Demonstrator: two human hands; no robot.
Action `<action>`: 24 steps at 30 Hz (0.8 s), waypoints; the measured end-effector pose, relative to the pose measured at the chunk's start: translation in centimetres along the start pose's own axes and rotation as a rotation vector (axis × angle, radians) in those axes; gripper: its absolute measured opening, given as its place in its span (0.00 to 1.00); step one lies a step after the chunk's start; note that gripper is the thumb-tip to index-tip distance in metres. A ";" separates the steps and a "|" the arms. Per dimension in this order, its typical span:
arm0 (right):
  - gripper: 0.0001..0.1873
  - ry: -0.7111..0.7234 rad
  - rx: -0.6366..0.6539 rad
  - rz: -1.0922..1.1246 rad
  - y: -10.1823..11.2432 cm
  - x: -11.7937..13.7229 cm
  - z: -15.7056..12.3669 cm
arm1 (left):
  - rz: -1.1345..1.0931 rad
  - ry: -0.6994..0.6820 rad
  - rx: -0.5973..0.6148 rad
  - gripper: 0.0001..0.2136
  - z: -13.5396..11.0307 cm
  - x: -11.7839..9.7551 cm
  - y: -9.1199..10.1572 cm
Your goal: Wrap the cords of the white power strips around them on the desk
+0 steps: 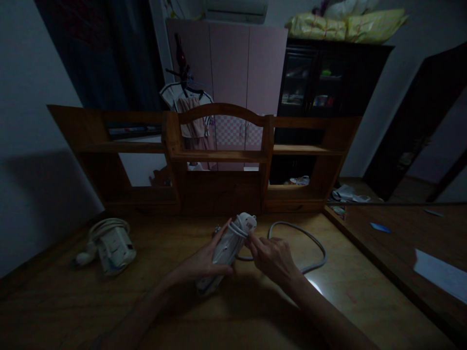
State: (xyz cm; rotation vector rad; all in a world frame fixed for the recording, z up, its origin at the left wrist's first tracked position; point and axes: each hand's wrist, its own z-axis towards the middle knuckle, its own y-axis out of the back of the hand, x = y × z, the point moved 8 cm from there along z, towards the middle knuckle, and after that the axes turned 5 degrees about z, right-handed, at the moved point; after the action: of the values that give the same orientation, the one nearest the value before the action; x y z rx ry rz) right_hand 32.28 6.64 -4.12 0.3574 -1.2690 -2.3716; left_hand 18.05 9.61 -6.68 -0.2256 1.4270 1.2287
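Observation:
A long white power strip [226,249] is held tilted above the desk, its far end pointing up and away to the right. My left hand [204,262] is closed around its middle, thumb across the near side. Grey cord [323,250] winds around the strip's far end, and the rest lies in a loose loop on the desk to the right. My right hand [273,253] pinches the cord beside the strip's far end. A small metallic item [217,229], too dim to name, shows just behind my left hand.
On the desk's left lies another white device [116,250] with its cord coiled around it. A wooden shelf unit [222,155] stands along the desk's back. To the right, a darker surface holds a white paper [441,272] and a blue card [380,227].

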 end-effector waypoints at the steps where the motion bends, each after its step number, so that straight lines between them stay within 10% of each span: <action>1: 0.11 -0.003 -0.003 -0.003 0.0 -0.1 0.0 | -0.036 0.010 -0.020 0.51 0.1 0.0 0.0; 24: 0.13 -0.040 -0.048 0.000 0.1 -1.3 0.3 | 0.156 0.065 -0.302 0.39 0.0 -1.8 -0.1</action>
State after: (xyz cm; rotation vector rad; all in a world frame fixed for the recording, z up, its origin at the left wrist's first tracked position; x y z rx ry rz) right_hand 33.30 7.40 -3.87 0.2972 -1.2277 -2.4160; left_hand 18.72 8.68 -5.24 -0.3684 1.3289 1.5779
